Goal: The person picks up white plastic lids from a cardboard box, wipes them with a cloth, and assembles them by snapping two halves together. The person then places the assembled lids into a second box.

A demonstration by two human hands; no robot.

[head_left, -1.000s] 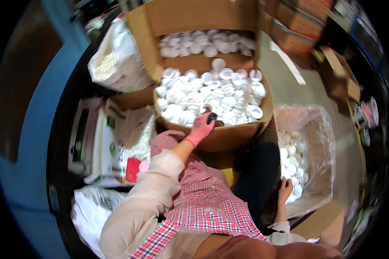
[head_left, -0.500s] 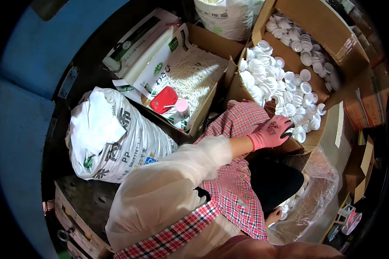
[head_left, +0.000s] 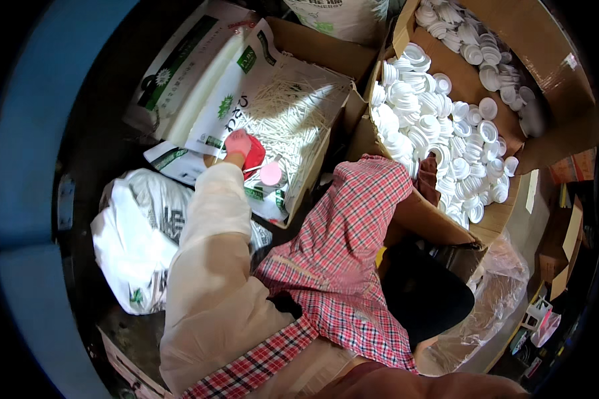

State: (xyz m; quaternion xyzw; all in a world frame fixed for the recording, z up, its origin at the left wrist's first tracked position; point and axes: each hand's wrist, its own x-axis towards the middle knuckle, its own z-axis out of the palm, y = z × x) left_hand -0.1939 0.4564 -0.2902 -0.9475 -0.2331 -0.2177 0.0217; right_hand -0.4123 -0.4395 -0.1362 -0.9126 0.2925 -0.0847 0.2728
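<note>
My left hand (head_left: 237,142), in a pink glove, reaches into a cardboard box of thin white sticks (head_left: 309,106). It touches or covers part of a red rounded object (head_left: 255,153) lying in that box; its fingers are hidden, so I cannot tell whether they grip it. A small pink round-topped item (head_left: 271,173) stands beside the red object. At the right, a larger carton holds many white plastic caps (head_left: 439,126). Only a sliver of bare skin (head_left: 424,344) shows past my knee on the right side; my right hand itself is hidden.
A printed white sack (head_left: 136,246) slumps at the left. Another white sack (head_left: 339,16) stands behind the boxes. Clear plastic film (head_left: 486,312) lies on the right of my knee. A brown cloth-like piece (head_left: 428,176) hangs at the cap carton's (head_left: 439,219) near edge.
My left hand has moved from the carton of caps leftward to the red object in the box of sticks. My right hand has gone out of sight behind my knee.
</note>
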